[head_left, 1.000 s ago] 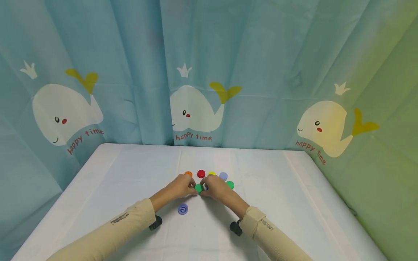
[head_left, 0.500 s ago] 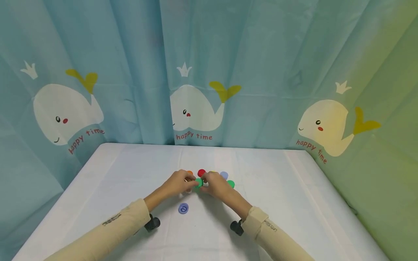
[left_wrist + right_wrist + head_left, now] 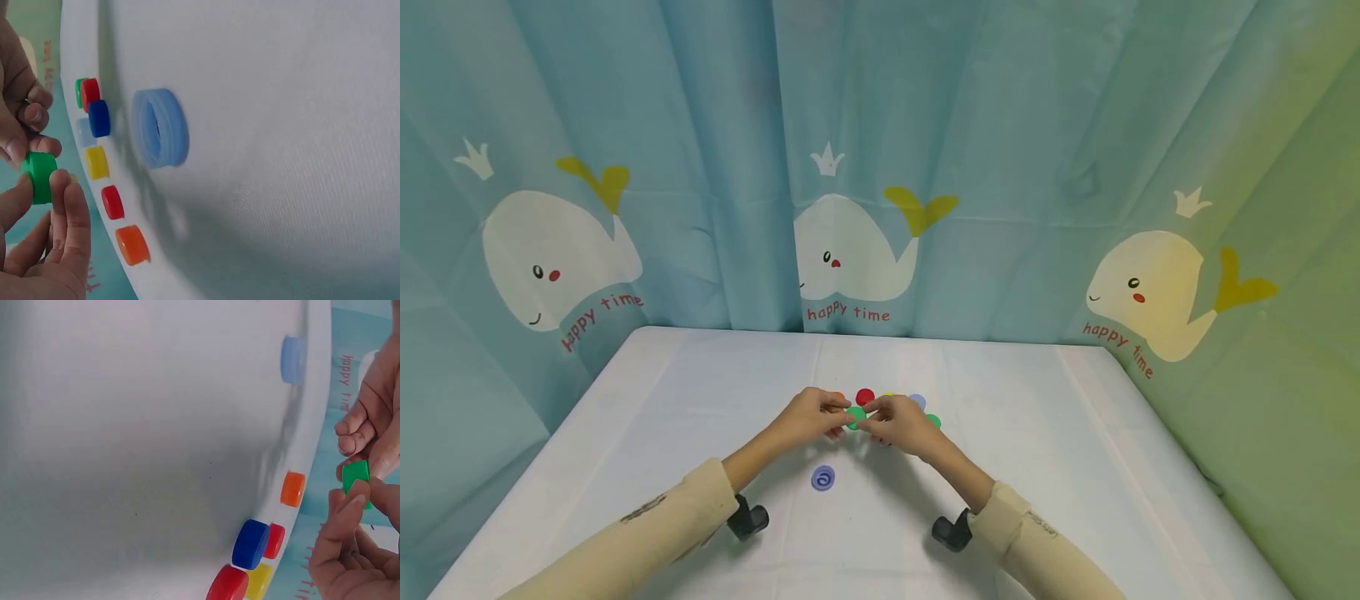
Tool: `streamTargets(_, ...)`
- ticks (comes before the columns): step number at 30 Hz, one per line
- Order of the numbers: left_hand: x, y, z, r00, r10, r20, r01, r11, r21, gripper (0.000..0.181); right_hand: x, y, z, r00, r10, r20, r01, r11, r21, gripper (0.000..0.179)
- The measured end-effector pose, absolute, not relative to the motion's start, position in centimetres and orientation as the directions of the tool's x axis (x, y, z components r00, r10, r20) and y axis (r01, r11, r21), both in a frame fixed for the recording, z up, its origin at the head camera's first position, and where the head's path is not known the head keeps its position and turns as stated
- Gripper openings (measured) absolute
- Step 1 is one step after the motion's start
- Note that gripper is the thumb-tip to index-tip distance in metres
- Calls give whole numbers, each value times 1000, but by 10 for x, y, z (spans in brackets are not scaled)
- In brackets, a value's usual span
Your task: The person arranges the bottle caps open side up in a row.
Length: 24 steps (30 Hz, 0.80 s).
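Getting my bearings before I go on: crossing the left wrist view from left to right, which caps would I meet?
Held green cap → yellow cap → lower red cap → orange cap → ring-like light-blue cap. I left out the overlapping cluster above the yellow one.

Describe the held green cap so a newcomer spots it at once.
Find the white table before the whale curtain. Above it, the left hand and right hand pinch a green cap. The other green cap lies on the table; this one is held aloft.
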<state>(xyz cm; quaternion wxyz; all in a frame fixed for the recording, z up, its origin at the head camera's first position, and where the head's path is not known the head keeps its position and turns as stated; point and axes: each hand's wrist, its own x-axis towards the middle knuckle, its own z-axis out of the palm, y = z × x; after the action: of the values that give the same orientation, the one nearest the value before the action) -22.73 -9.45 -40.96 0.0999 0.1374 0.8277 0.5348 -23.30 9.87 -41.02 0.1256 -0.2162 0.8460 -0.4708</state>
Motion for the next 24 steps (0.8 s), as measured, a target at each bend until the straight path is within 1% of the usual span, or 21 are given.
streamTargets(4, -223, -96, -407, -938, 346, -1, 142, 388, 911, 26, -233, 104, -409, -862, -496, -110, -93, 368, -925, 30)
streamTargets(7, -219, -96, -404, -932, 360, 42, 198, 409, 891, 27, -232, 109, -408, -835, -519, -181, 46, 262, -964, 31)
streamTargets(11, -214, -97, -402, -918, 379, 114, 293, 456, 841, 24, -231, 114, -407, -781, -571, -251, 222, 120, -967, 32)
streamTargets(13, -212, -97, -403, -909, 390, 145, 334, 475, 814, 21, -230, 117, -406, -759, -597, -260, 255, 94, -962, 31)
streamTargets(15, -210, -96, -404, -900, 402, 170, 369, 496, 786, 18, -229, 119, -406, -744, -618, -254, 250, 94, -964, 29)
streamTargets(17, -208, -95, -405, -888, 418, 190, 401, 504, 765, 17, -228, 121, -406, -737, -634, -235, 216, 109, -970, 26)
streamTargets(24, -204, -96, -404, -856, 484, 180, 429, 472, 770, 15, -227, 125, -411, -753, -650, -103, -29, 190, -981, 19)
